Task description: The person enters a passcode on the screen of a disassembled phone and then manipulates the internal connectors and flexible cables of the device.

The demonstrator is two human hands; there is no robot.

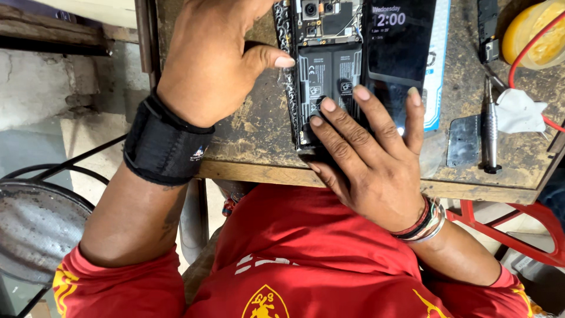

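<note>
We have an opened smartphone (323,70) lying face down on the worn wooden surface (253,129), its back cover already off, so the black battery (329,73), the camera module (310,9) and the circuit board above it are laid bare. That much of the work looks done; the battery sits in its bay, and we cannot tell whether it is glued down, loosened or freshly seated.

Our left hand (215,59), with a black wrist wrap (165,144) below it, rests beside the phone's left edge, fingers curled, the thumb (271,59) stretched toward the frame and just touching or nearly touching it. It grips nothing that we can see. Our right hand (371,159) lies spread over the lower end of the phone, three fingertips (326,106) pressing on the lower part of the battery, the little finger reaching onto the second phone (397,53) just to the right, whose screen is lit. Neither hand holds a tool.

Beyond the right hand, well apart, lie a metal screwdriver (490,132), a dark flat plate (463,141), a crumpled white tissue (521,112), a red wire (527,53) and a yellow container (538,32). We judge the job to be midway: opened up, nothing yet closed, and the back cover not refitted.
</note>
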